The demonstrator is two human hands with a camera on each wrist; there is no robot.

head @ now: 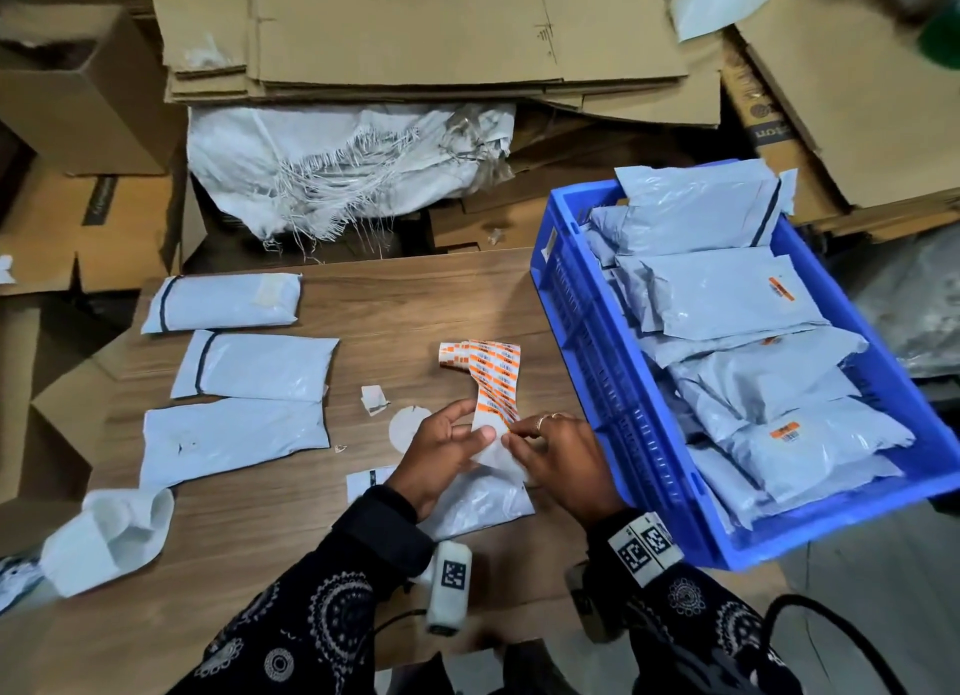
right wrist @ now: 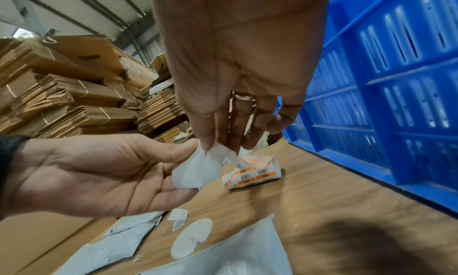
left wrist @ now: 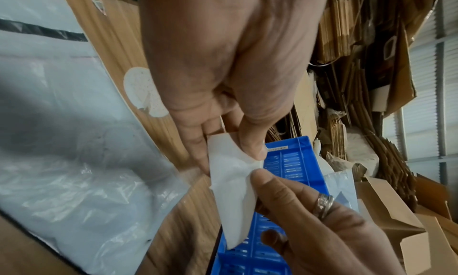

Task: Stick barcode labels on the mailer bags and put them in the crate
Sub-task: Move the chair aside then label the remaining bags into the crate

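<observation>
A strip of orange-and-white barcode labels (head: 493,377) runs from its curled roll (right wrist: 252,171) on the wooden table up to my hands. My left hand (head: 470,429) pinches the strip's white backing end (left wrist: 230,181) between thumb and fingers. My right hand (head: 517,434), with rings on it, pinches the same end at its edge, fingertip to fingertip with the left. A grey mailer bag (head: 478,502) lies flat just under both hands. Three more grey mailer bags (head: 260,367) lie in a column at the table's left. The blue crate (head: 582,341) on the right holds several labelled bags (head: 727,299).
A round white liner (head: 408,427) and small paper scraps (head: 374,398) lie near my hands. A crumpled white bag (head: 109,538) sits at the front left. Beyond the table are a frayed woven sack (head: 337,164) and stacks of flattened cardboard (head: 415,29).
</observation>
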